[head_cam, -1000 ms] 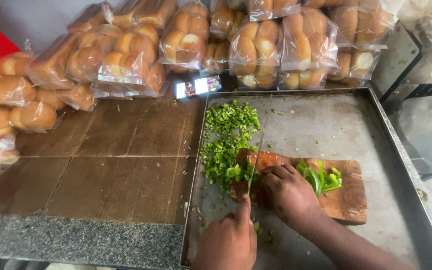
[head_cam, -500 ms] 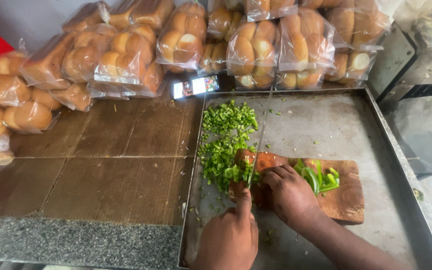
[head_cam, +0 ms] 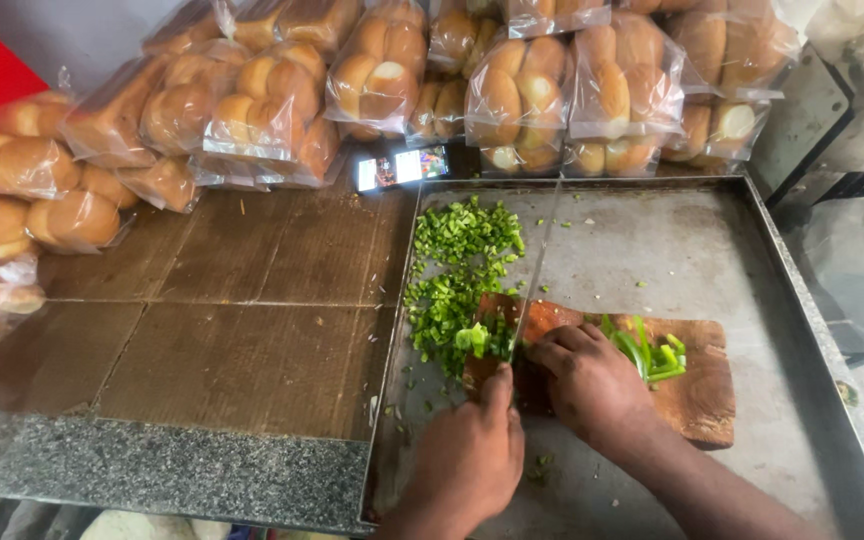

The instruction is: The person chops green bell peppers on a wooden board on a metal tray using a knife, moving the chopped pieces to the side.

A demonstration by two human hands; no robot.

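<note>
- chopping under way: at lower centre of the frame, the right hand (head_cam: 592,385) is closed around a knife (head_cam: 534,275) over a wooden board (head_cam: 697,395).
- the left hand (head_cam: 467,460) has fingers curled, steadying chopped green pepper (head_cam: 457,280) at centre.
- uncut green strips (head_cam: 647,350) lie right of the blade; the next cut likely calls for feeding them under it.
- bagged buns (head_cam: 372,85) line the counter (head_cam: 202,340) across the top.

One head-worn camera looked steeply down from close above; it faced forward across the metal tray (head_cam: 752,230); no second view existed.
</note>
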